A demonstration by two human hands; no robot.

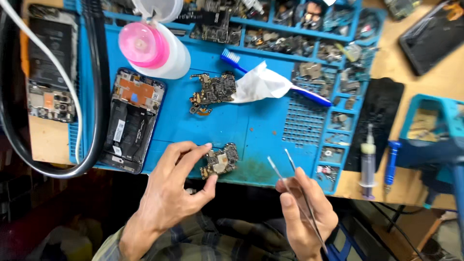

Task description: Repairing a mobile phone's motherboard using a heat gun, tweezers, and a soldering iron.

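Head view — your left hand (pixel 176 186) pinched the small circuit board (pixel 220 161), lying toward two o'clock; your right hand (pixel 304 212) gripped tweezers (pixel 290 176) just beside it.

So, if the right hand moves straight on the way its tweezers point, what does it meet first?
The right hand aims its tweezers up and left. The bare blue mat comes first, then probably the white tissue on the toothbrush; depth is unclear.
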